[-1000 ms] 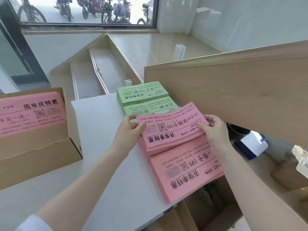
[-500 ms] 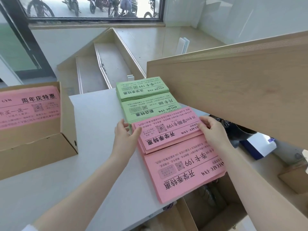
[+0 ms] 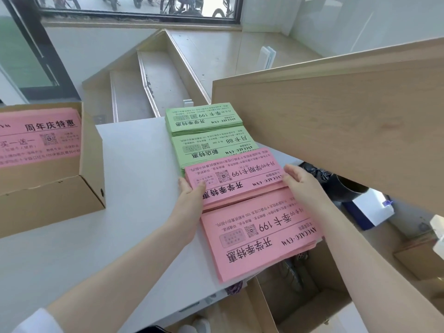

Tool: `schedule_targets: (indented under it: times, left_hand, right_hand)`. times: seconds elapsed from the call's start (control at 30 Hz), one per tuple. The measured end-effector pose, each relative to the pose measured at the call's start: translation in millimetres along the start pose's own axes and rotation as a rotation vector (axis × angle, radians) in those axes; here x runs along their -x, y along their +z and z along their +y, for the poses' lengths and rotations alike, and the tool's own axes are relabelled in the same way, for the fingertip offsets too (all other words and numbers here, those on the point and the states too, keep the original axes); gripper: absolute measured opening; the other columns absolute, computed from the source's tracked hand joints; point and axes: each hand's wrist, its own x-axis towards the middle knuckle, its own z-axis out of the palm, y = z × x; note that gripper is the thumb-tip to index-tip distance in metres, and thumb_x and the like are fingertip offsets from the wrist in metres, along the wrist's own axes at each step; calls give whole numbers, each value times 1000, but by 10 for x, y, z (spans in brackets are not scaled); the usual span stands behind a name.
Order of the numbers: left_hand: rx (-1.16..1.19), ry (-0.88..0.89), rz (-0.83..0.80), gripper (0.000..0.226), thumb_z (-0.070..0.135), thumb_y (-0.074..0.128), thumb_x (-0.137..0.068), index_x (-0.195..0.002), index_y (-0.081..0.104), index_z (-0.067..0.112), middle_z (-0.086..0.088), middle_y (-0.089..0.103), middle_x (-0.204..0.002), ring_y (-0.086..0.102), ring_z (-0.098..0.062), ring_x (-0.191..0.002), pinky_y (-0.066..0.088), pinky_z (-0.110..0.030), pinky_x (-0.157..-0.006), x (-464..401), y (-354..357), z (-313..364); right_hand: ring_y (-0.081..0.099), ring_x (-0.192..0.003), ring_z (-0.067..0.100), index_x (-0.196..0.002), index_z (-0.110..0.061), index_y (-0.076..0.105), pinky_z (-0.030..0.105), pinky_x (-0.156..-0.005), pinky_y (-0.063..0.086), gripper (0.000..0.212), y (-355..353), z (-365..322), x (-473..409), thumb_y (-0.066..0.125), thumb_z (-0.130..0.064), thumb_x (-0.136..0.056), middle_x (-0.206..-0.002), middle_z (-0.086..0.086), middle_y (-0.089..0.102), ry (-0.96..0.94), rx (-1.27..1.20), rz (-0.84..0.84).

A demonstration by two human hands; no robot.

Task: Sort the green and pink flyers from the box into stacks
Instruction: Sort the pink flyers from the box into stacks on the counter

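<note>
A person's left hand (image 3: 192, 195) and right hand (image 3: 301, 181) bracketed the short ends of a pink flyer stack (image 3: 236, 179) at the centre of the frame, on the white desk (image 3: 134, 188). The left grip appeared to hold the stack's near-left corner, thumb laid on top and fingers hidden beneath the paper; the right hand lay with nearly straight fingers against the opposite end, pressing rather than clasping. Both forearms reached in from the lower edge of the frame, wrists low to the surface.

The thin sheets looked light singly but weighty as a bundle, limp and likely to slide or fan apart, so a hold at both ends with the edges squared seemed the safe choice. A second pink stack (image 3: 262, 234) lay just below it in the frame, overhanging the desk edge. Two green stacks (image 3: 204, 120) sat just above, toward the upper centre. At far left, the cardboard box (image 3: 91, 169) held more pink flyers (image 3: 38, 138).
</note>
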Motion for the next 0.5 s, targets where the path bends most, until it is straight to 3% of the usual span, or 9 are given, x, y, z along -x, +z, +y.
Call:
schedule_targets:
  times: [0.1,0.23,0.3,0.4,0.5]
  left_hand:
    - [54,-6,6,69,39,43,-96,-148,-3,33,23,19,-142,21,-5,-136,14,-32,-113,312,-3,7]
    - [88,-9,-15,68,31,41,-99,-148,-7,31,15,4,-154,17,1,-133,14,-27,-109,651,34,-155]
    - [115,-14,-42,65,23,40,-99,-149,-1,30,15,15,-152,27,3,-122,21,-23,-103,743,96,-224]
    - [111,3,-106,53,15,37,-100,-143,16,37,8,46,-140,55,-10,-115,43,-35,-100,770,192,-319]
    - [127,-17,-107,59,11,35,-100,-142,11,45,6,51,-134,62,-16,-106,51,-43,-92,762,256,-348]
  right_hand:
    - [46,-123,11,-140,-19,39,29,-98,35,43,-93,157,205,43,-28,-98,-141,-6,45,49,-42,14]
    - [59,-105,13,-124,-33,51,38,-94,47,27,-76,341,479,42,-30,-98,-122,-7,61,111,-34,-44]
    - [64,-93,10,-106,-42,52,42,-87,51,17,-59,375,544,43,-30,-98,-105,-12,66,95,-15,-60]
    - [65,-90,12,-115,-35,52,45,-84,53,21,-39,394,584,44,-28,-97,-106,-9,66,86,-24,-33]
    - [68,-86,16,-120,-28,53,45,-81,55,25,-20,387,597,46,-22,-97,-103,-5,67,126,-110,-6]
